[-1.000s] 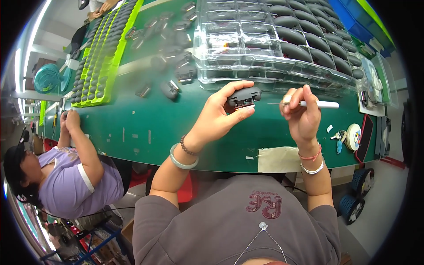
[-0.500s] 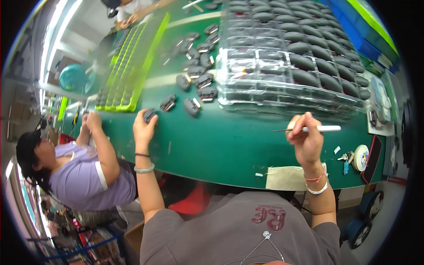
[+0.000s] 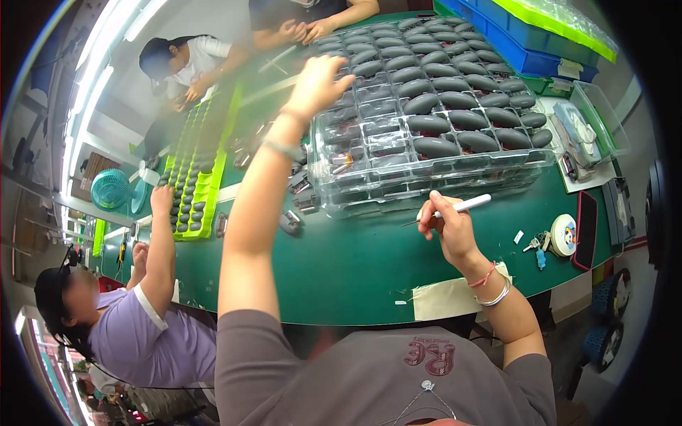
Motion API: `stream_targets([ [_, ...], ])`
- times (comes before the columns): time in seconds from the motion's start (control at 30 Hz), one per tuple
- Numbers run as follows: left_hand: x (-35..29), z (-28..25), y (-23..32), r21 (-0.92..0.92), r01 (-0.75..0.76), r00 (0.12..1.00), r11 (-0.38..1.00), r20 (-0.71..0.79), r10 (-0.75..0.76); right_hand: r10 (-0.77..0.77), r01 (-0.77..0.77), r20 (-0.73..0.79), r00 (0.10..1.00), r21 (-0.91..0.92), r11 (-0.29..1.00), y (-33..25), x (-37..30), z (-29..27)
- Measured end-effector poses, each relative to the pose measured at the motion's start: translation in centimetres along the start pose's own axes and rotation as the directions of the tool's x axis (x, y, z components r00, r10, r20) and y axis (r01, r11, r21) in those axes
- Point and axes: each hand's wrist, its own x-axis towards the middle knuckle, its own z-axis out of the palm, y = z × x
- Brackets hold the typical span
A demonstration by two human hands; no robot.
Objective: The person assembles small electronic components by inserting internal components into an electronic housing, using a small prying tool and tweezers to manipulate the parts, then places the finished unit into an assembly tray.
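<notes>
My left hand [image 3: 321, 86] reaches over the left part of a clear compartment tray [image 3: 328, 172]. Its thumb and fingers bend down around something I cannot make out beside the dark rounded shells, which look like computer mice [image 3: 424, 126]. In my right hand [image 3: 449, 227], closed in front of the tray, is a slim screwdriver [image 3: 472, 203] with a white handle. Its thin dark tip points left, above the green table. My left forearm hides part of the loose dark pieces; one loose mouse piece [image 3: 290, 223] lies right of it.
A lime-green rack [image 3: 206, 206] of dark pieces stands at left, near a co-worker in purple [image 3: 153, 302]. Two more people sit across the table. Blue bins [image 3: 529, 57] stand at back right. Keys [image 3: 540, 250], a round white case [image 3: 563, 236] and a cloth [image 3: 447, 298] lie at right.
My left hand has moved forward and right from the table's near side to the tray. My right hand, with the screwdriver, has tilted and shifted slightly left. The view has shifted too.
</notes>
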Motion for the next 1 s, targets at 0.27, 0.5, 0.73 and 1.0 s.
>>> stream_targets([
  [0.27, 5.1, 6.1, -0.9, 0.063, 0.221, 0.952, 0.973, 0.205, -0.229, -0.016, 0.016, -0.018, 1.0, -0.008, 1.0, 0.3, 0.7, -0.5],
  [0.5, -1.5, -3.0, 8.5, -0.962, 0.253, 0.949, 0.107, 0.225, -0.22, -0.048, 0.049, -0.006, 0.999, 0.035, 0.998, -1.0, -0.1, -1.0],
  [0.73, -15.1, -6.2, 16.1, -0.827, 0.53, 0.786, -0.186, 0.562, -0.258, -0.207, 0.206, -0.002, 0.978, 0.086, 0.975, -2.5, -0.9, -0.5],
  [1.0, -17.5, -3.6, 18.1, -0.849, 0.528, 0.79, -0.034, 0.505, -0.348, -0.181, 0.179, 0.056, 0.982, 0.042, 0.983, -1.7, -1.3, 0.4],
])
